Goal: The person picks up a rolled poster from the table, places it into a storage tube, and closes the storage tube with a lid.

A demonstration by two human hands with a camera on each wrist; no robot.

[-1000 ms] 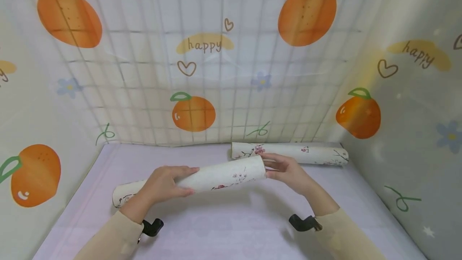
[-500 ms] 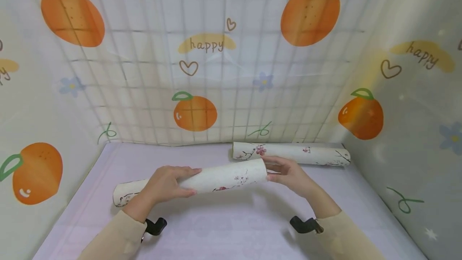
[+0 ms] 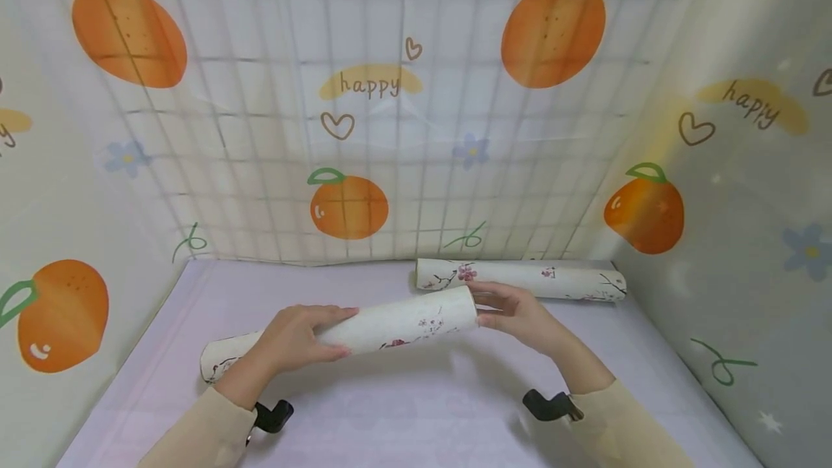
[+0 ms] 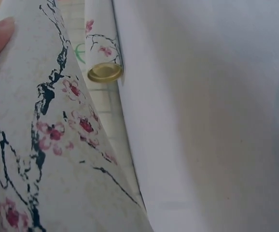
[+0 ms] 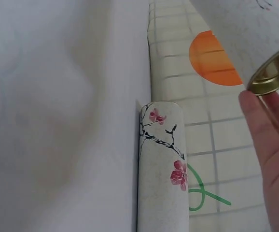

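My left hand grips a white cylindrical tube printed with plum blossoms around its middle, fingers over the far side and thumb along the near side. The tube is tilted, its right end raised off the table. Spread fingers of my right hand touch the rim of that raised end; the right wrist view shows its recessed gold metal end with fingertips right at the edge. In the left wrist view, dark branches and pink blossoms cover the held tube, with one fingertip at its upper left.
A second matching tube lies along the back right of the lavender-white table, beyond my right hand. Its gold end shows in the left wrist view. A cloth backdrop with printed oranges surrounds the table at the back and sides.
Both hands and the held tube stay nearly in place, the raised right end dipping very slightly. The whole head view shifts a little.
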